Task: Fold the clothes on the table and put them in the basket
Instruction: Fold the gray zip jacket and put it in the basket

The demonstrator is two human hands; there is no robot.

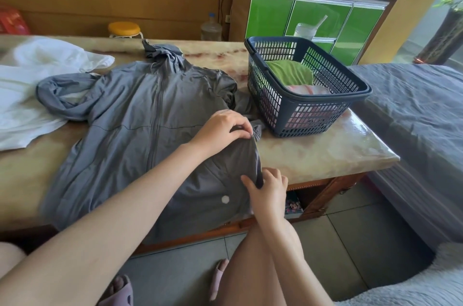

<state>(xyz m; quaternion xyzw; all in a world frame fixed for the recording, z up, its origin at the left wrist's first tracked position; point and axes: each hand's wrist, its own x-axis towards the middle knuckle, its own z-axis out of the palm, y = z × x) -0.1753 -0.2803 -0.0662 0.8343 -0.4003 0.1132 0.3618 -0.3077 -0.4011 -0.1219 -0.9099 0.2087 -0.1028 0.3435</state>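
Note:
A grey zip-up hooded jacket (140, 115) lies spread front-up on the marble table (313, 155), hood at the far edge. My left hand (223, 127) pinches the jacket's right-side edge near the sleeve. Nearer the front, my right hand (269, 186) grips the same edge, thumb on top of the fabric. A dark blue plastic basket (308, 120) stands just to the right, holding a folded green cloth (290, 71) and a pink-and-white one (309, 90).
White clothes (32, 95) lie at the table's left end. A grey-covered bed (421, 115) runs along the right. A yellow stool (124, 29), a water bottle (211, 28) and a green cabinet (315, 22) stand behind the table. Tiled floor lies below.

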